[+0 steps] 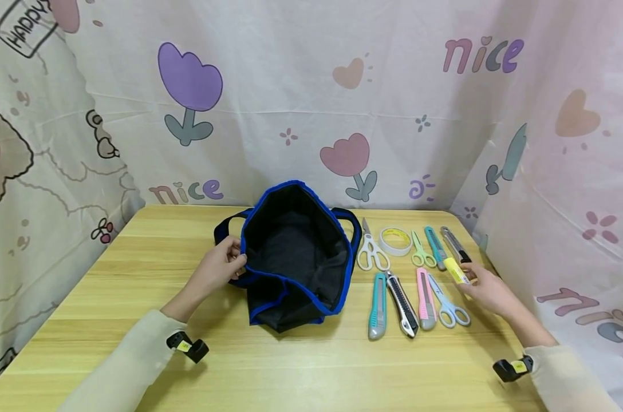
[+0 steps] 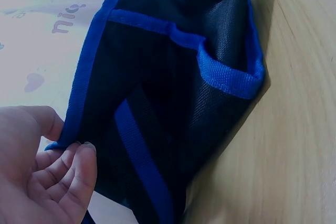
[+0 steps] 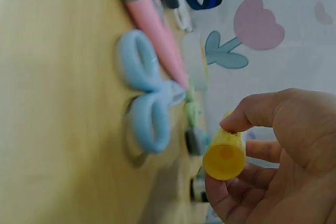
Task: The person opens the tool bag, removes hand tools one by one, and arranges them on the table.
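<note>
A black fabric tool bag [image 1: 296,246] with blue trim stands on the table, its mouth open toward me. My left hand [image 1: 219,263] pinches the bag's left rim between thumb and fingers; in the left wrist view the blue edge [image 2: 79,93] runs into that grip. On the right, my right hand [image 1: 489,289] holds a yellow glue stick [image 1: 456,271] off the table, thumb on one side and fingers on the other. Its round yellow end [image 3: 224,162] faces the right wrist camera. Close by lie light blue scissors [image 1: 448,312] and a black-grey utility knife [image 1: 454,243].
Between bag and right hand lie white scissors [image 1: 365,246], a tape roll [image 1: 408,243], green scissors [image 1: 420,253], a teal utility knife [image 1: 435,247], another teal one [image 1: 377,309], a black-and-white one [image 1: 403,306] and a pink one [image 1: 425,294]. A printed curtain [image 1: 270,86] surrounds the wooden table [image 1: 291,372].
</note>
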Demonstrator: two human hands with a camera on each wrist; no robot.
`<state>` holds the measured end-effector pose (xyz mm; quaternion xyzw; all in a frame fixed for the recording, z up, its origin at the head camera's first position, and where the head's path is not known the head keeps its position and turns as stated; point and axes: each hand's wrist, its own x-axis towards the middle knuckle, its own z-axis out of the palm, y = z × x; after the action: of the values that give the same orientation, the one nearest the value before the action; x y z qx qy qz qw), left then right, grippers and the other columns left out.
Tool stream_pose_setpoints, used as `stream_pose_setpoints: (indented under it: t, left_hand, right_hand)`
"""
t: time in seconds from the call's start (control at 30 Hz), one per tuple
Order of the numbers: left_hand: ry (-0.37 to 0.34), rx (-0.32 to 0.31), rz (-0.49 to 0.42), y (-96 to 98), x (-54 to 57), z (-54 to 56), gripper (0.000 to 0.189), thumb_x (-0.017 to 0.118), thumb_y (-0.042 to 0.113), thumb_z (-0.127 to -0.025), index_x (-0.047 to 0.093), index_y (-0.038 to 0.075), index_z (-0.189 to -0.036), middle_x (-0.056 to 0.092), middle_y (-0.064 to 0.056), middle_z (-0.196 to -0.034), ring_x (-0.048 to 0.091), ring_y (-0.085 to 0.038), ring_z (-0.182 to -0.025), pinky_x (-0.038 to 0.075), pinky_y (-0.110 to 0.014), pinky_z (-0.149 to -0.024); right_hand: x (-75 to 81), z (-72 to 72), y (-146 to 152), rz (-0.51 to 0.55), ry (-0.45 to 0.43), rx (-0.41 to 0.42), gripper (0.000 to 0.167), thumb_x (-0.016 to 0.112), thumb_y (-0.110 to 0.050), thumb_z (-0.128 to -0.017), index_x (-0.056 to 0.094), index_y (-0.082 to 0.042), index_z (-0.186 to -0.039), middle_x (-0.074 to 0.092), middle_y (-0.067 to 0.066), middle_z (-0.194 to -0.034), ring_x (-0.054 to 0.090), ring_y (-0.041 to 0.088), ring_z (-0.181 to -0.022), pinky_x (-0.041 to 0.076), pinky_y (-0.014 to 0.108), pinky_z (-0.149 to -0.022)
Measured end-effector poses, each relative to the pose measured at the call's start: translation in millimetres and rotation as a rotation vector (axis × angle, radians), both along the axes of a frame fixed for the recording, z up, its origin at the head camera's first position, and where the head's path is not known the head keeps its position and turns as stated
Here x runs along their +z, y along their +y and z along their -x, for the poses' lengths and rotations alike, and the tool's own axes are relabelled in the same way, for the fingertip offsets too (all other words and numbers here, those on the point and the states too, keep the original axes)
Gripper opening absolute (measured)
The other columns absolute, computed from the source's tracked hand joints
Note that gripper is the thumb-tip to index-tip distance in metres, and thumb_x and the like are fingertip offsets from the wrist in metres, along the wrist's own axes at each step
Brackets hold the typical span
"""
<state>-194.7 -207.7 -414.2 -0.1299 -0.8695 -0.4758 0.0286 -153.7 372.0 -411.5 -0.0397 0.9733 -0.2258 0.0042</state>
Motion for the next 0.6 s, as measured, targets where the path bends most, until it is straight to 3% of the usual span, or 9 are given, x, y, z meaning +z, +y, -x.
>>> stream_pose_setpoints:
  t: [0.37, 0.6]
  left_hand:
    - [-0.004, -0.005, 0.006, 1.2, 1.1, -2.4, 0.021, 0.055, 0.006, -0.095, 0.049, -0.001, -0.115, 0.058, -0.014, -0.095, 0.064, -0.022, -0.07, 0.056, -0.032, -0.059]
    - [0.004, -0.005, 0.015, 0.6, -0.4, -2.1, 0.022, 0.055, 0.006, -0.096, 0.049, -0.001, -0.116, 0.058, -0.014, -0.095, 0.063, -0.022, -0.069, 0.056, -0.031, -0.058]
  right_hand:
    - [-20.8, -10.6, 16.3, 0.015, -0.006, -0.006, 0.053, 0.067, -0.011, -0.087, 0.046, 0.012, -0.131, 0.063, 0.027, -0.101, 0.061, 0.037, -0.091, 0.049, 0.039, -0.07]
    - [-27.6, -11.2, 13.4, 0.019, -0.035, -0.034, 0.055, 0.065, -0.013, -0.088, 0.045, 0.011, -0.133, 0.065, 0.017, -0.095, 0.059, 0.022, -0.079, 0.044, 0.033, -0.064]
